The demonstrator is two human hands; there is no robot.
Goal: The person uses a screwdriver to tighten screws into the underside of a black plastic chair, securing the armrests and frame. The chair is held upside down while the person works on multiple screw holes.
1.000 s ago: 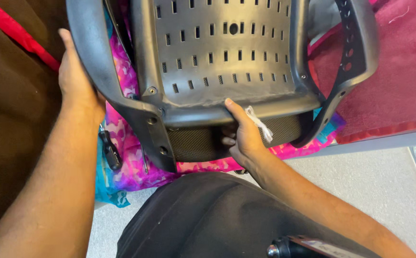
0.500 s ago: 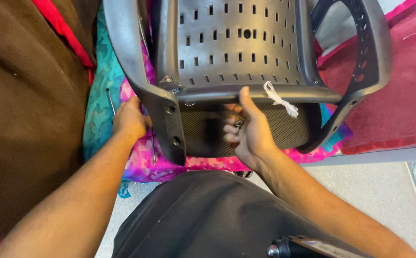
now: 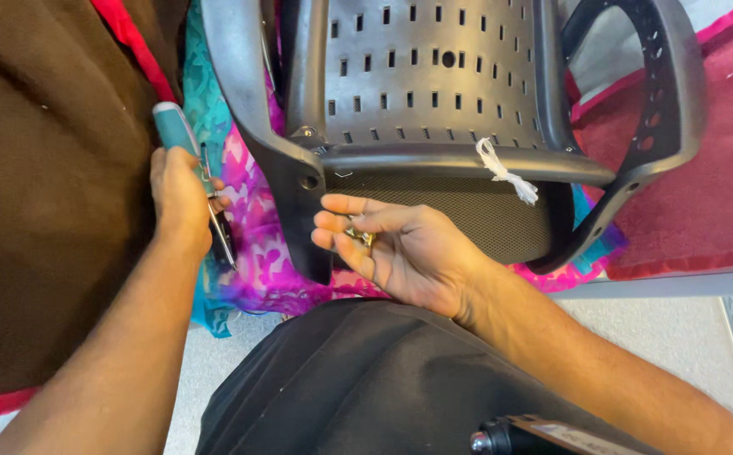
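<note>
- The left hand (image 3: 179, 192) is closed around a screwdriver (image 3: 191, 173); its fingers are pressed together on the teal handle, which sticks out on the far side of the fist, while the thin metal shaft runs toward the near side, past the hand.
- The right hand (image 3: 400, 248) lies palm up in the middle of the scene, its fingers loosely spread and slightly curled, cradling small metal screws (image 3: 359, 237) at the base of the fingers.
- A grey plastic chair (image 3: 434, 93) lies tipped just beyond the right hand, its perforated back facing up and its dark mesh seat just behind the fingers.
- The chair's left armrest (image 3: 269, 152) stands between the two hands; the right armrest (image 3: 665, 126) curves round at the far right.
- A white string (image 3: 505, 173) is tied on the lower bar of the chair back.
- Pink and teal patterned cloth (image 3: 253, 240) lies under the chair and touches the left hand.
- Brown fabric (image 3: 46, 194) covers the left side; maroon fabric (image 3: 703, 211) lies at the right.
</note>
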